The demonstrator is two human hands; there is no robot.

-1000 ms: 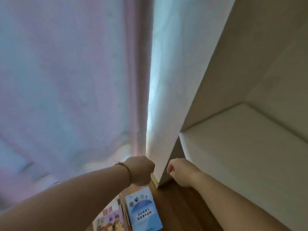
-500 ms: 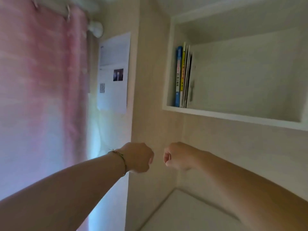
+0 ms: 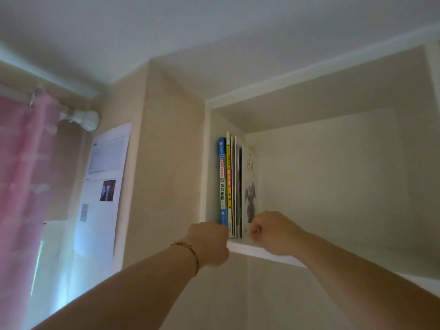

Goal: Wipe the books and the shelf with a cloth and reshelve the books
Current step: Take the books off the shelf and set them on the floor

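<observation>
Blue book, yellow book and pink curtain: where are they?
blue book [image 3: 222, 179]: head view, middle of its spine.
yellow book [image 3: 228, 182]: head view, middle of its spine.
pink curtain [image 3: 21, 167]: head view, middle of the cloth.

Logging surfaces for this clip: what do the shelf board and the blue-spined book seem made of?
Shelf board: probably white laminated or painted board, judging by its smooth, matte, grainless front edge. Blue-spined book: a paperback, apparently; thin flat spine with printed, slightly glossy cover stock.

Books [image 3: 229, 186] stand upright at the left end of the shelf [image 3: 262, 252]; left of the shelf hangs a poster [image 3: 102, 184], further left a curtain [image 3: 21, 175].
</observation>
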